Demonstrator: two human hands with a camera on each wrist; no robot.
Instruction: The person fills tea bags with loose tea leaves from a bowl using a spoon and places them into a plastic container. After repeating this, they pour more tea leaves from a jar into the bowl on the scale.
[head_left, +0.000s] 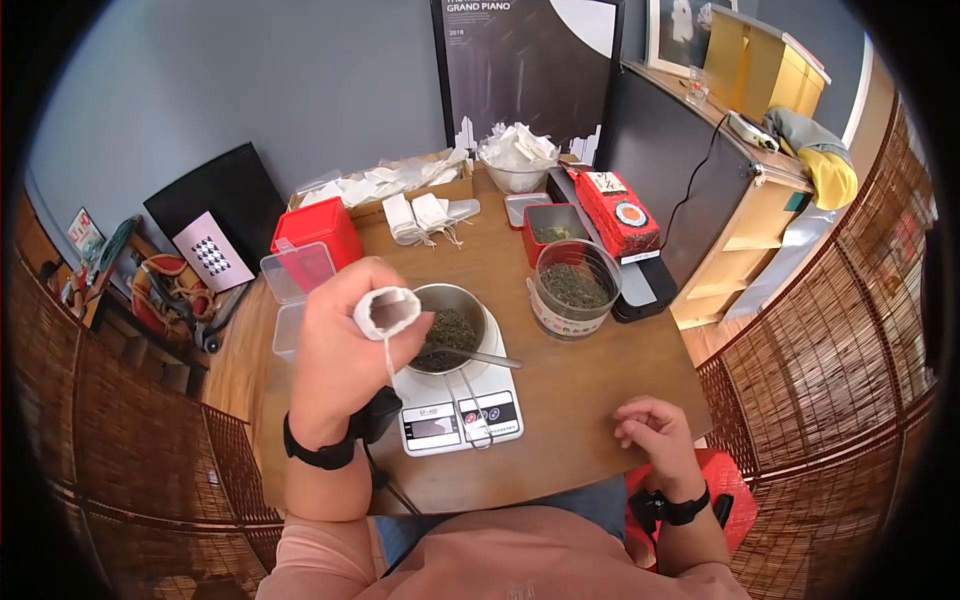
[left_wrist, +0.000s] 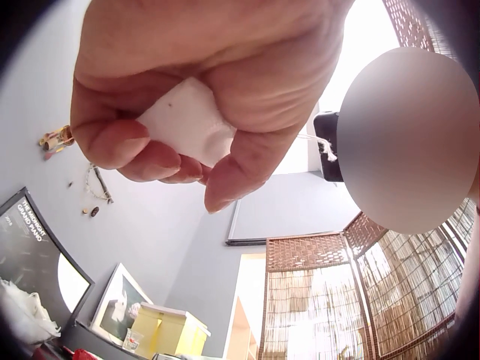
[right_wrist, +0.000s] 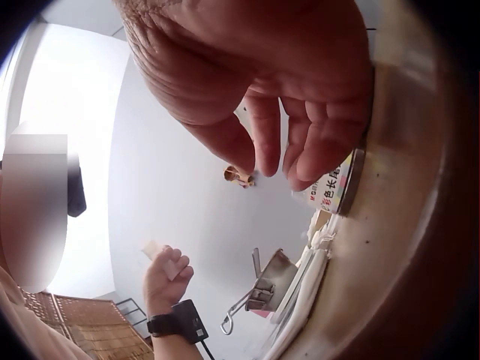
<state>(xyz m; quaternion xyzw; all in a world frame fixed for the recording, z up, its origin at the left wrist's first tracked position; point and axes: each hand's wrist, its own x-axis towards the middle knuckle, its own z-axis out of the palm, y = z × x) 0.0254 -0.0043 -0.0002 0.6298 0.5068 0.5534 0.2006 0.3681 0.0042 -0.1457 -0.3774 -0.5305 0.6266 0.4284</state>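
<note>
My left hand (head_left: 340,335) grips a small white drawstring pouch (head_left: 372,320), its mouth facing up and its string hanging down. In the left wrist view, fingers and thumb wrap round the pouch (left_wrist: 184,124). Just right of this hand, a metal pot (head_left: 478,305) of dried green leaves (head_left: 455,325) stands on a white digital scale (head_left: 414,442). A metal spoon (head_left: 495,359) rests in the pot, its handle over the rim. Over the table's front right part, my right hand (head_left: 660,440) hangs loosely curled with nothing in it, also seen in the right wrist view (right_wrist: 262,67).
A clear tub (head_left: 560,322) of dried leaves stands right of the scale, with a red tin (head_left: 535,250) and a red packet (head_left: 615,215) behind. Filled white pouches (head_left: 430,212), a box of pouches (head_left: 400,185), a bowl (head_left: 515,180) and a red container (head_left: 335,225) are at the back.
</note>
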